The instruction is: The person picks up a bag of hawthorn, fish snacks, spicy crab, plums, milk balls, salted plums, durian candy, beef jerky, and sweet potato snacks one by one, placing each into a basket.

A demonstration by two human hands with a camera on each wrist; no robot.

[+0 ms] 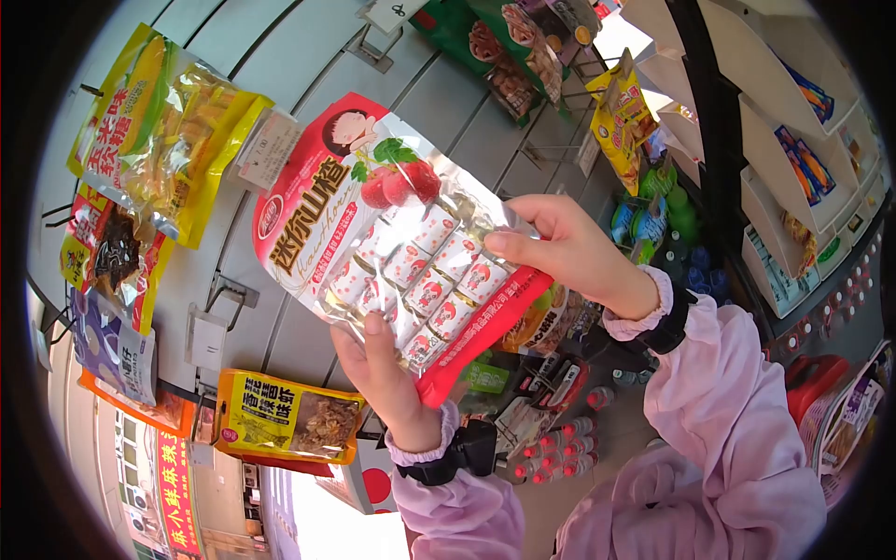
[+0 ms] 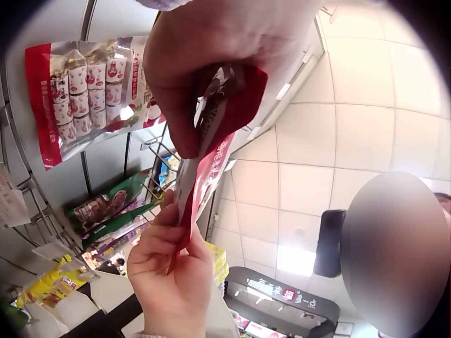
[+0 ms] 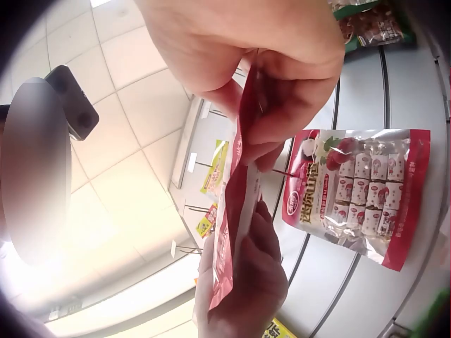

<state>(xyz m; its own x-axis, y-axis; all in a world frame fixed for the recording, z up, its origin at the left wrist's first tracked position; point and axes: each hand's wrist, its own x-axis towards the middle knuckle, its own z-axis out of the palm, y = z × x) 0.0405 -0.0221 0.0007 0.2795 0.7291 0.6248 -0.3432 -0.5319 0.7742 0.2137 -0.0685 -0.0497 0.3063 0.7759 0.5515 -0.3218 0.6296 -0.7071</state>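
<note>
Centrally, the left hand [image 1: 387, 383] and right hand [image 1: 583, 252] pinch opposite edges of a red-and-white, clear-windowed plastic pouch of wrapped sweets [image 1: 406, 238], before a grey slatted wall [image 1: 313, 56].

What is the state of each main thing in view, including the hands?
Hawthorn candy bag, held, no opening visible.
Left hand, gripping the bag.
Right hand, gripping the bag.
Second hawthorn bag, hanging, filled.
Corn candy bag, hanging.
Yellow-black snack bag, hanging.
Small yellow bag, hanging.
Pink drink bottles, capped.
</note>
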